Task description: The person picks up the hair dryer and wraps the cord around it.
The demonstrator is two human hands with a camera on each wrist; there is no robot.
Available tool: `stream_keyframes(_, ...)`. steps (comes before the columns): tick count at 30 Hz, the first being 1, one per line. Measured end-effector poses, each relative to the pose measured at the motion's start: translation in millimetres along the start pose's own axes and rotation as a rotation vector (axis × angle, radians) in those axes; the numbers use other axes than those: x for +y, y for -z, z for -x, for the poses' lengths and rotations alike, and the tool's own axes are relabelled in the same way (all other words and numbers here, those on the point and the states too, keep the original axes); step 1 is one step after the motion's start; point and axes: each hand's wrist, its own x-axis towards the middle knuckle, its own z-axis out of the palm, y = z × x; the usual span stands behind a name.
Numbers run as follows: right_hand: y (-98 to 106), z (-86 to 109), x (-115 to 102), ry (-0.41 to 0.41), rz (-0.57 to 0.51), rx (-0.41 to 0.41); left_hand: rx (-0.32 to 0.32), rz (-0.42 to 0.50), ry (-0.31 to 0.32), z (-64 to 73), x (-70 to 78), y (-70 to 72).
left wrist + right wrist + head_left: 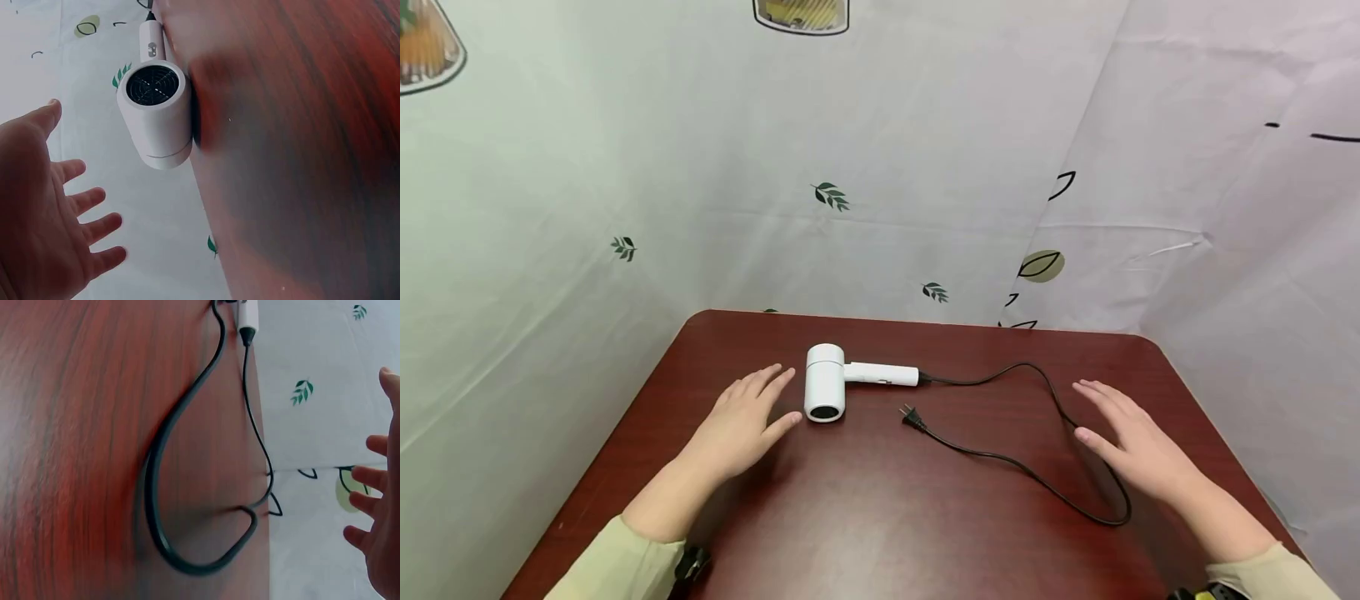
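Note:
A white hair dryer (825, 383) lies on the table, its handle pointing right and its dark grille (152, 85) facing the near side. From the handle's end a black cord (1000, 457) loops to the right and comes back to a two-pin plug (913, 417) in front of the handle. My left hand (737, 429) is just left of the dryer's head, fingers spread, holding nothing. Over the cord's right-hand loop is my right hand (1138, 442), fingers extended and also holding nothing. In the right wrist view that hand (381, 512) appears apart from the cord.
The dark red wooden table (865, 517) has rounded far corners. White sheeting (880, 250) printed with leaves stands behind it and along both sides. Dark wrist gear (691, 567) shows at the left sleeve.

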Motion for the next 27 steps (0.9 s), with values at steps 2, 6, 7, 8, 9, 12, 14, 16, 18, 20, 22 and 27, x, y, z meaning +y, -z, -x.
stream_keyframes(2,0.4,-2.3,-4.4,-0.020,-0.017,-0.016,-0.020,0.056,0.026,-2.1,0.6,0.8)
stream_keyframes(6,-2.6,-11.1,-17.0,-0.086,-0.039,-0.061,-0.080,0.234,0.116,-7.8,-0.1,1.0)
stream_keyframes(7,-4.2,-14.2,-20.8,-0.105,-0.050,-0.075,-0.090,0.293,0.139,-9.9,-0.7,0.6)
stream_keyframes(8,-6.0,-18.1,-24.9,-0.117,-0.059,-0.088,-0.099,0.348,0.160,-12.3,-1.5,0.0)
stream_keyframes(9,-7.9,-22.3,-29.2,-0.125,-0.071,-0.102,-0.106,0.404,0.186,-14.7,-2.3,-0.5)
stream_keyframes(12,-14.8,-37.3,-43.9,-0.158,-0.107,-0.159,-0.122,0.565,0.262,-23.5,-4.0,-3.0)
stream_keyframes(14,-20.2,-48.1,-55.2,-0.175,-0.124,-0.210,-0.132,0.689,0.320,-30.2,-4.7,-5.1)
stream_keyframes(16,-27.1,-58.2,-67.4,-0.201,-0.139,-0.269,-0.141,0.806,0.383,-37.3,-5.5,-7.8)
stream_keyframes(18,-34.6,-67.8,-79.9,-0.221,-0.147,-0.330,-0.152,0.916,0.442,-43.9,-6.3,-10.0)
stream_keyframes(20,-44.3,-76.9,-92.0,-0.241,-0.125,-0.375,-0.162,1.001,0.491,-49.9,-7.0,-11.9)
stream_keyframes(22,-54.2,-85.1,-103.2,-0.259,-0.100,-0.418,-0.174,1.062,0.534,-54.3,-7.7,-13.4)
stream_keyframes(27,-81.7,-100.3,-124.2,-0.262,-0.019,-0.475,-0.190,1.133,0.586,-62.1,-10.5,-19.3)
